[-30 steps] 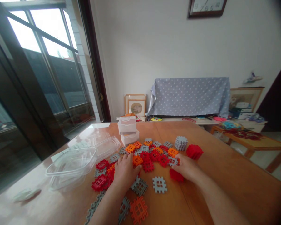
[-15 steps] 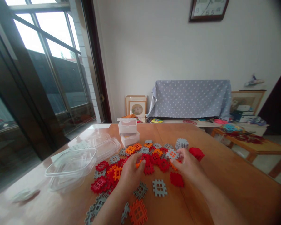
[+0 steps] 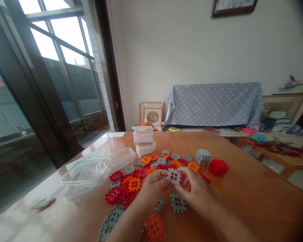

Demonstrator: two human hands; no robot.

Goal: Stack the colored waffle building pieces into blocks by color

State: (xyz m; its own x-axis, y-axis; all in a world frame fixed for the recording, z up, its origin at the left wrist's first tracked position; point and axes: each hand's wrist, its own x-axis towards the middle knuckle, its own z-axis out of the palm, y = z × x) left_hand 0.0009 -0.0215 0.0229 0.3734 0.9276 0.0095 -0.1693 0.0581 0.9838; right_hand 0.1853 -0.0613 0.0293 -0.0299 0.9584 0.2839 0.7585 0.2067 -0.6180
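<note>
Between hands (image 3: 155, 184), grey notched tile (image 3: 173, 180); both pinching it, opposite sides.

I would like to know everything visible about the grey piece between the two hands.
The grey piece is a flat, squarish tile, seemingly plastic, with notched edges and a four-pane window opening in its middle. The left hand and right hand hold it by opposite sides, its face toward the camera, above the table.
</note>
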